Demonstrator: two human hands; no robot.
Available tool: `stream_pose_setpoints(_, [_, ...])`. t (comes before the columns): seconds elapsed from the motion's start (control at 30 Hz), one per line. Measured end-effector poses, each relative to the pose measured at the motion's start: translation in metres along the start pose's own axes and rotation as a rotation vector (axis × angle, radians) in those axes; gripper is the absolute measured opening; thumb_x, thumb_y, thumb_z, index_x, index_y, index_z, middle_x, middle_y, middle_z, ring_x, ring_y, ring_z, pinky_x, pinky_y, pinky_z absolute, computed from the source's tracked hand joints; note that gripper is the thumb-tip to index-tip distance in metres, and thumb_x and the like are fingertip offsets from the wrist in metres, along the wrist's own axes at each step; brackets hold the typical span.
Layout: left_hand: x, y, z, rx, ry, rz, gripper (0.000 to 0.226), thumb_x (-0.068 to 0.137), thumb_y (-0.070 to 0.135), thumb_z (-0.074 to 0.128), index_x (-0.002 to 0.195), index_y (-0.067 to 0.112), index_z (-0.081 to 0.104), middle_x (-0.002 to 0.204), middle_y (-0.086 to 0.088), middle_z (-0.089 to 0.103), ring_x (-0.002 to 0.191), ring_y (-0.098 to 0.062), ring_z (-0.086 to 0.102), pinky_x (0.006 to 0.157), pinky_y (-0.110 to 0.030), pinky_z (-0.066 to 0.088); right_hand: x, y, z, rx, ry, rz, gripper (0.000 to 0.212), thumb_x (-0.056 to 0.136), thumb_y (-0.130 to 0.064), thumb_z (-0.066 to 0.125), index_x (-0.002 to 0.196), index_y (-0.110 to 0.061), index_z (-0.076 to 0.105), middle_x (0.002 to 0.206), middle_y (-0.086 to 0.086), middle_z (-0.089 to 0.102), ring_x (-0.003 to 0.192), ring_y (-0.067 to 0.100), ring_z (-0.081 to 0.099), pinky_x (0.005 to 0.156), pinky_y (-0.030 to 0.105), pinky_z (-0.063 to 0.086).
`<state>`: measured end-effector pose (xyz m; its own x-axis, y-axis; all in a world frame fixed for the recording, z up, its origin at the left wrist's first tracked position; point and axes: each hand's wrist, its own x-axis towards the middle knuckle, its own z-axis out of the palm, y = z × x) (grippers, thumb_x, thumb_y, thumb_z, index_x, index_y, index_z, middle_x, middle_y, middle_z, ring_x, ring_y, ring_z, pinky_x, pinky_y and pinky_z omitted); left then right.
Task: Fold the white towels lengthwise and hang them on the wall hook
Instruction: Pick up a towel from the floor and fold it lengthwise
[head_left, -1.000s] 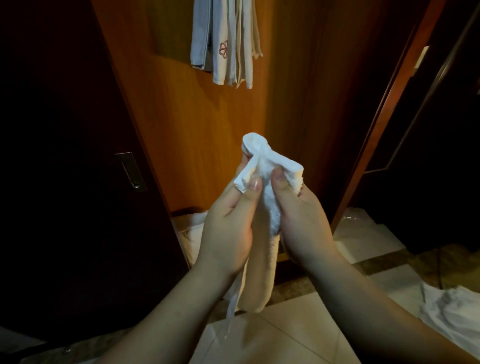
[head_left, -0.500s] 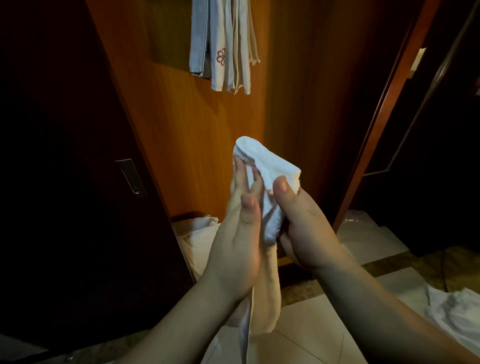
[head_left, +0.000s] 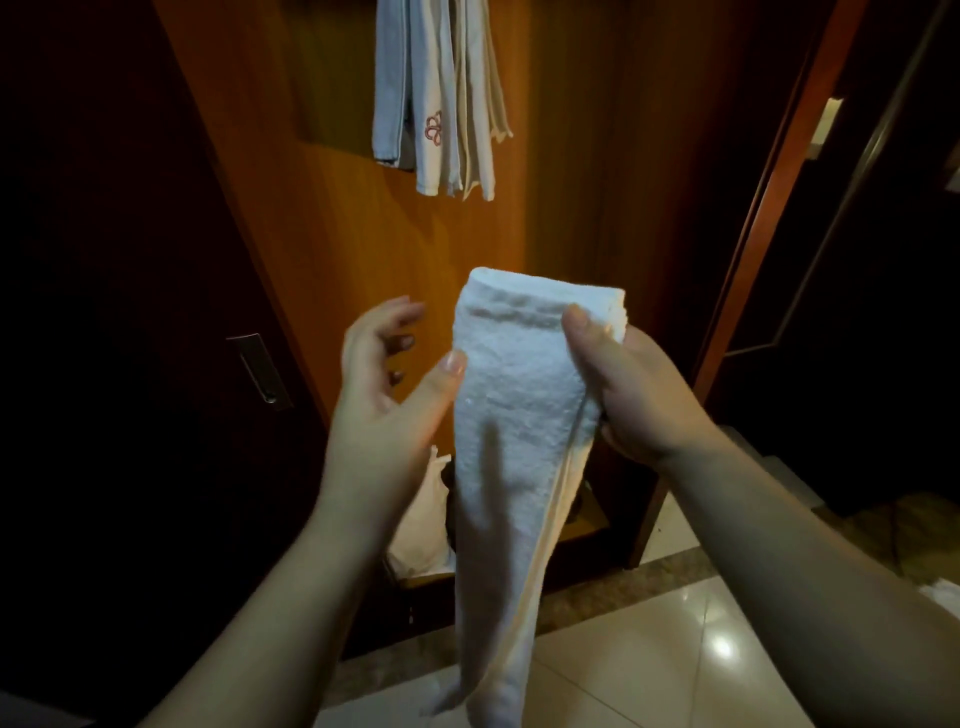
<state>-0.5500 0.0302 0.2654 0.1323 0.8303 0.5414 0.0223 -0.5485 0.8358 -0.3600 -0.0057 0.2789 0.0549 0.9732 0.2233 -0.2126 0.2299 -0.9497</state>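
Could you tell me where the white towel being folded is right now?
In the head view's centre, the white towel hangs from the right hand, beside the open left hand.

A glossy tiled floor in pale cream is occupying the lower part of the view, from roughly 5 to 7 o'clock, and is reflecting a bright spot of light at about 5 o'clock. A darker stone border strip is running across it at the foot of the wooden panelling. At about 4 o'clock, at the right edge, a crumpled white cloth is lying directly on the tiles, only partly in view. Near centre, just towards 6 o'clock, a low wooden ledge is carrying a bunched white cloth, which is resting against its left side.
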Motion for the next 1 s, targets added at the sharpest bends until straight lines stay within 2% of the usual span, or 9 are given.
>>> stream_pose_setpoints(0.07, [0.016,-0.001,-0.004,-0.158,-0.138,-0.179,0.054,0.07,0.045,0.074,0.12,0.036,0.056,0.127,0.007,0.061,0.118,-0.008,0.058,0.089,-0.018,0.049,0.009,-0.009,-0.004,-0.105,-0.097,-0.006,0.034,0.093,-0.05,0.055,0.107,-0.029,0.077,0.117,0.002,0.074,0.112,0.022,0.07,0.089,0.029,0.056])
stream_pose_setpoints(0.17, [0.039,-0.003,-0.009,-0.339,-0.408,-0.334,0.046,0.075,0.024,0.078,0.12,0.02,0.067,0.123,-0.007,0.071,0.116,-0.024,0.066,0.088,-0.027,0.055,0.018,-0.021,-0.006,-0.173,-0.241,-0.018,0.034,0.093,-0.057,0.059,0.109,-0.033,0.077,0.117,-0.002,0.074,0.112,0.017,0.069,0.093,0.028,0.054])
stream_pose_setpoints(0.23, [0.047,0.0,-0.01,-0.403,-0.434,-0.31,0.042,0.071,0.023,0.079,0.113,0.02,0.074,0.12,-0.01,0.072,0.112,-0.026,0.068,0.088,-0.031,0.056,0.024,-0.03,-0.006,-0.187,-0.286,0.0,0.043,0.086,-0.062,0.06,0.109,-0.031,0.077,0.114,-0.001,0.074,0.109,0.017,0.069,0.095,0.029,0.055])
stream_pose_setpoints(0.37, [0.048,0.004,0.004,-0.552,-0.506,-0.371,0.059,0.061,0.038,0.09,0.115,0.02,0.074,0.122,-0.011,0.071,0.113,-0.03,0.067,0.092,-0.038,0.056,0.039,-0.04,-0.007,-0.164,-0.308,-0.007,0.04,0.096,-0.05,0.049,0.109,-0.025,0.078,0.115,0.005,0.073,0.11,0.022,0.068,0.098,0.036,0.053])
stream_pose_setpoints(0.53, [0.058,0.011,0.019,-0.538,-0.416,-0.404,0.027,0.082,0.03,0.076,0.108,0.023,0.077,0.117,-0.01,0.073,0.111,-0.029,0.069,0.091,-0.039,0.057,0.052,-0.04,-0.016,-0.136,-0.326,-0.038,0.052,0.084,-0.063,0.065,0.119,-0.026,0.072,0.121,0.003,0.072,0.115,0.019,0.067,0.092,0.029,0.055])
stream_pose_setpoints(0.63, [0.067,0.02,0.025,-0.548,-0.324,-0.464,0.025,0.086,0.03,0.07,0.107,0.017,0.074,0.111,-0.01,0.075,0.105,-0.028,0.072,0.083,-0.04,0.06,0.054,-0.01,-0.033,0.022,-0.153,-0.04,0.077,0.076,-0.069,0.071,0.134,-0.021,0.058,0.132,0.008,0.066,0.126,0.023,0.06,0.101,0.037,0.051])
stream_pose_setpoints(0.77, [0.078,0.03,0.025,-0.574,-0.251,-0.563,0.029,0.089,0.029,0.068,0.114,0.015,0.066,0.106,-0.008,0.077,0.099,-0.026,0.074,0.077,-0.045,0.06,0.032,0.049,-0.039,-0.012,0.095,0.058,0.09,0.058,-0.08,0.075,0.129,-0.03,0.054,0.108,-0.014,0.071,0.104,0.002,0.065,0.085,0.02,0.053])
stream_pose_setpoints(0.9, [0.085,0.036,0.022,-0.54,-0.259,-0.565,0.032,0.092,0.028,0.066,0.121,0.015,0.062,0.106,-0.008,0.077,0.099,-0.028,0.074,0.079,-0.049,0.06,0.011,0.098,-0.035,-0.042,0.108,0.037,0.056,0.071,-0.059,0.076,0.116,-0.041,0.048,0.103,-0.011,0.07,0.1,0.008,0.068,0.078,0.022,0.054])
stream_pose_setpoints(1.0, [0.09,0.038,0.02,-0.504,-0.249,-0.543,0.037,0.092,0.028,0.066,0.125,0.014,0.061,0.108,-0.009,0.076,0.1,-0.029,0.074,0.08,-0.05,0.059,0.007,0.104,-0.021,-0.09,0.075,0.0,0.045,0.068,-0.059,0.083,0.1,-0.053,0.052,0.113,-0.002,0.065,0.107,0.013,0.068,0.087,0.033,0.057])
